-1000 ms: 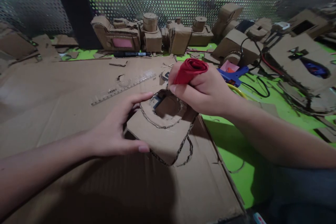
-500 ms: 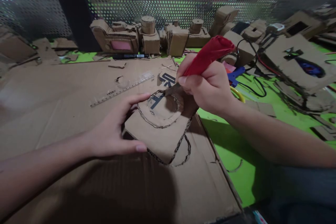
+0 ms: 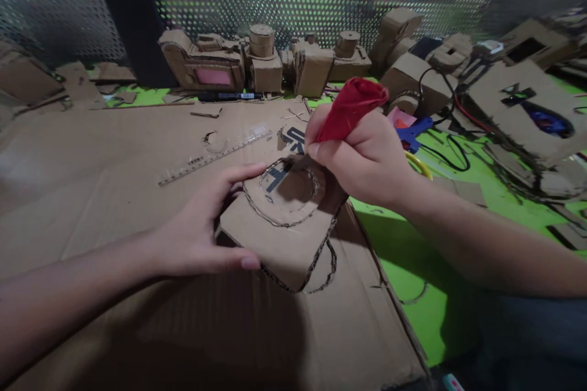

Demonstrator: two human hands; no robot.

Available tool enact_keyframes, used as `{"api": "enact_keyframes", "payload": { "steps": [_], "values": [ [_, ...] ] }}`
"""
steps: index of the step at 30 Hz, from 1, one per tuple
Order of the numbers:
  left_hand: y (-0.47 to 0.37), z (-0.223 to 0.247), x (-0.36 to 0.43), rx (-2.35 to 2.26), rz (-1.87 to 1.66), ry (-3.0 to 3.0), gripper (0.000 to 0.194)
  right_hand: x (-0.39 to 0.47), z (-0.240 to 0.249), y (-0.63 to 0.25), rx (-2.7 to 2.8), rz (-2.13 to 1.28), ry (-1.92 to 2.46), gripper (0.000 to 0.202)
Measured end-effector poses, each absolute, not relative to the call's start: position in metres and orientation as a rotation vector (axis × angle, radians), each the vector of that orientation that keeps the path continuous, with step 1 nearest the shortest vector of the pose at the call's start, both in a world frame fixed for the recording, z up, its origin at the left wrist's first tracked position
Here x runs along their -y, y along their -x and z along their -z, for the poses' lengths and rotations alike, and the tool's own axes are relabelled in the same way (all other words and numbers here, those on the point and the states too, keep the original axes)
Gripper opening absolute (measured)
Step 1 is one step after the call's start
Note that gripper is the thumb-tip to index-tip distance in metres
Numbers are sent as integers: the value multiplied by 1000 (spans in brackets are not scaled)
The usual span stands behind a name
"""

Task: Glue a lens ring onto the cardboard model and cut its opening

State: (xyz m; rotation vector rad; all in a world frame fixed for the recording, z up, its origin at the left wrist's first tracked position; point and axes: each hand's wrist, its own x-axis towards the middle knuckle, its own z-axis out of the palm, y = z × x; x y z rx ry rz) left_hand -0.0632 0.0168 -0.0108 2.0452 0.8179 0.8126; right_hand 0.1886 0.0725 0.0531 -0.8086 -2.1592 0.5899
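You have dim, greyish light. Shadows fall towards you, darkening the near part of the cardboard sheet (image 3: 114, 177) and the green tabletop (image 3: 389, 244) below your right forearm (image 3: 481, 244), which suggests light from ahead. Your right hand (image 3: 360, 156) shades the far right of the cardboard box (image 3: 270, 232). Bright specks glint in the perforated metal panel (image 3: 206, 6), blurred at top right. Distortion stretches your left forearm (image 3: 92, 266) towards the edge.

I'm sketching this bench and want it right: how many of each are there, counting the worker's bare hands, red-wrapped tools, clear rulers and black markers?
Left hand and right hand: 2
Red-wrapped tool: 1
Clear ruler: 1
Black marker: 1
Total: 5
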Motion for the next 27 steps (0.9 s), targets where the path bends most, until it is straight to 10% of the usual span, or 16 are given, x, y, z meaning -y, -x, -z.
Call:
{"api": "enact_keyframes", "payload": {
  "steps": [12,21,27],
  "values": [
    [62,14,-14,-815,-961,-2195,90,-76,-57,-191,2399,-409,728,14],
    [56,18,-6,-1249,-1015,-2495,142,-77,-67,-188,2382,-562,811,17],
    [54,8,1,-1243,-1060,-2673,142,-61,-70,-181,2252,-609,943,13]
  ]
}}
